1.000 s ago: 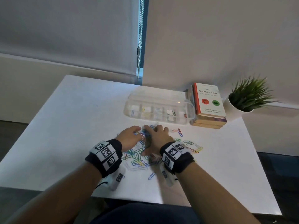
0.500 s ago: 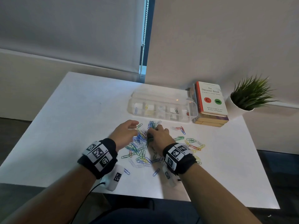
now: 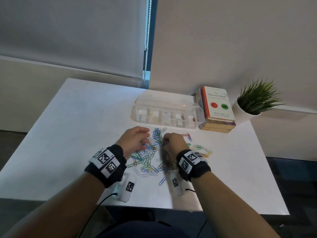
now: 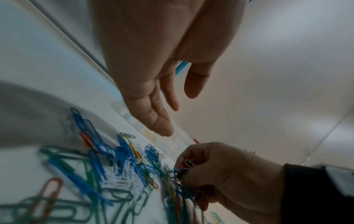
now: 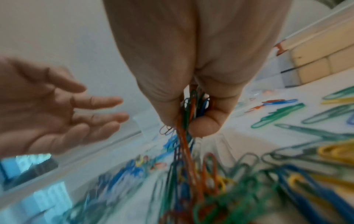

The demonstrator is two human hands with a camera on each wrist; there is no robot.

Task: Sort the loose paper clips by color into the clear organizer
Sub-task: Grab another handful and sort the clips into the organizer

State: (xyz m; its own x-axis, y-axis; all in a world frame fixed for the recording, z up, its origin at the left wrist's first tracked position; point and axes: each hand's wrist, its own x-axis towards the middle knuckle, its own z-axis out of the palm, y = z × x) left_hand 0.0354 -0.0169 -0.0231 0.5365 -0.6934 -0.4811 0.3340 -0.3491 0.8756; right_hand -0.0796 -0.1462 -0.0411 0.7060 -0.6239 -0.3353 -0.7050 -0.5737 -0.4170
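Note:
A pile of coloured paper clips (image 3: 147, 158) lies on the white table (image 3: 68, 134), in front of the clear organizer (image 3: 167, 114). My right hand (image 3: 172, 142) grips a tangled bunch of clips (image 5: 191, 115) that hangs down blurred below the fist (image 4: 210, 169). My left hand (image 3: 135, 140) hovers just left of it above the pile, fingers (image 4: 162, 121) straight and spread, holding nothing. A few clips sit in the organizer's compartments.
A stack of books (image 3: 217, 109) stands against the organizer's right end, with a potted plant (image 3: 253, 102) beyond it. A blind cord (image 3: 147, 40) hangs at the back. More clips (image 3: 200, 148) are scattered right of my hands.
My right hand has lifted slightly with a bunch of clips dangling from it. My left hand has drawn away from the right one and spread its fingers.

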